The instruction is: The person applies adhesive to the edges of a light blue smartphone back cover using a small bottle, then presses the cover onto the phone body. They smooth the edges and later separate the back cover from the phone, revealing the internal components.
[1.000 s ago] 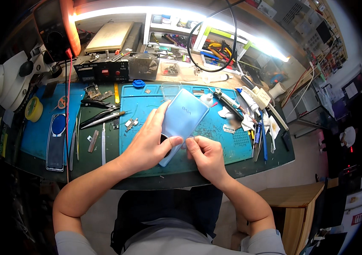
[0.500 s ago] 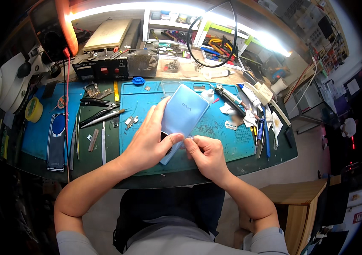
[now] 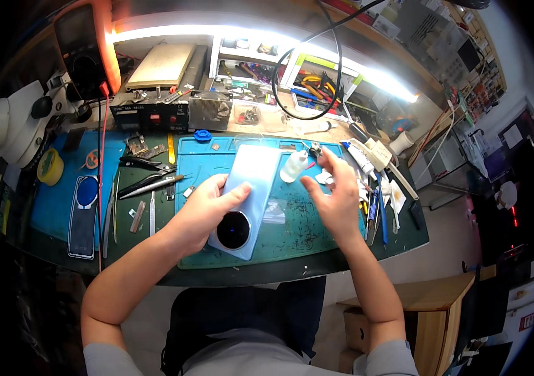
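Observation:
My left hand (image 3: 207, 210) grips a light-blue smartphone (image 3: 254, 175) by its left edge, thumb across the back. A large round black camera module (image 3: 233, 229) shows at the phone's lower end, which is turned toward me. To the right, my right hand (image 3: 336, 197) is raised over the mat with fingers apart and nothing in them. Close by its fingertips stands a small translucent dropper bottle (image 3: 294, 167). A small transparent plastic piece (image 3: 274, 212) lies on the blue work mat (image 3: 304, 241) between the phone and my right hand.
Pliers (image 3: 145, 164), tweezers and another phone back (image 3: 83, 216) lie to the left. Pens, tubes and crumpled tissues (image 3: 397, 195) crowd the right side. A black power supply box (image 3: 154, 116) stands behind, with a black cable loop (image 3: 277, 78) hanging above. A multimeter (image 3: 82, 53) hangs at the upper left.
My right hand has left the phone's lower edge, moved up and right, and opened. The phone has turned more upright in my left hand, exposing its camera module.

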A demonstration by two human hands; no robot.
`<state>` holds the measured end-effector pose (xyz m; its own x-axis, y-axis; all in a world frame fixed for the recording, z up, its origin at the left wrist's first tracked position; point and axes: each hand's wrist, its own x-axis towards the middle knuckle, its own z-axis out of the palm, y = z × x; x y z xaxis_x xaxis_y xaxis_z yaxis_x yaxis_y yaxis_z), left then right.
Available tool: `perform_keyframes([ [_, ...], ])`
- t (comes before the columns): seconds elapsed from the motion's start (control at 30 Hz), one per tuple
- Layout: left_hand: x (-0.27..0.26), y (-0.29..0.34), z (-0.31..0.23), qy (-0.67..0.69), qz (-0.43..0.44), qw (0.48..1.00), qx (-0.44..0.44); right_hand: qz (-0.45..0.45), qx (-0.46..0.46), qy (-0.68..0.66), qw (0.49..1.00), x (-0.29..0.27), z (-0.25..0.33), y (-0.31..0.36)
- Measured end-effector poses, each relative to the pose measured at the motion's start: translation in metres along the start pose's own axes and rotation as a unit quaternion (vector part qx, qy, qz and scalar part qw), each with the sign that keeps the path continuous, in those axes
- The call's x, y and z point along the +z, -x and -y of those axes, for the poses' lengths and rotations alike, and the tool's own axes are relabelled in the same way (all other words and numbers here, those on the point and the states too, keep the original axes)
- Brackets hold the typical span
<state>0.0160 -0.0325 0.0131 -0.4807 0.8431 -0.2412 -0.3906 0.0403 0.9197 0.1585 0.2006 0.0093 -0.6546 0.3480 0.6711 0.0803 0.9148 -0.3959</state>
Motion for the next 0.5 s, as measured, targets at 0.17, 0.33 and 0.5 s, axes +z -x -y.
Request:
perform_keyframes([
  [0.17, 0.0, -0.002, -0.004, 0.127, -0.032, 0.991, -0.014, 0.112, 0.039, -0.064, 0.991, 0.024, -0.02, -0.008],
  [0.33, -0.001, -0.005, 0.001, 0.175, -0.023, 0.984, -0.008, 0.055, -0.109, -0.027, 0.992, -0.011, 0.024, -0.006],
  [0.5, 0.005, -0.003, -0.002, 0.192, -0.025, 0.981, -0.028, 0.04, -0.264, 0.133, 0.955, -0.024, 0.031, -0.009],
])
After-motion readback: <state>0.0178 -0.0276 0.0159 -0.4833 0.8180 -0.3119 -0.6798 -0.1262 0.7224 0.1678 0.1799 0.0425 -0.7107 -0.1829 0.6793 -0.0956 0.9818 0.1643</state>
